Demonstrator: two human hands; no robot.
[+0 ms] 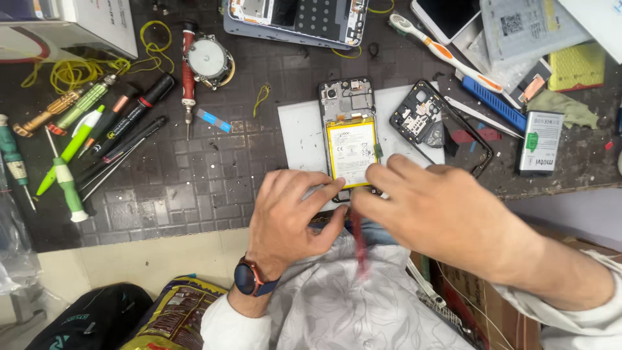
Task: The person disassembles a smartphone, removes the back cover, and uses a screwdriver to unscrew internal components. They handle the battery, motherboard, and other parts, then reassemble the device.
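Both hands meet at the near end of one opened phone (350, 139). Left hand (291, 210) pinches its bottom edge between thumb and forefinger, grip clenched on it. Right hand (427, 207) is closed around a blurred red tool (358, 243) just below that edge. One yellow battery (352, 152) sits in the phone, which lies on a white mat (301, 136) on the worktop (194, 175). Beyond the right grip lies one black frame (431, 123). Far left of the grips lie about eight screwdrivers (78, 139).
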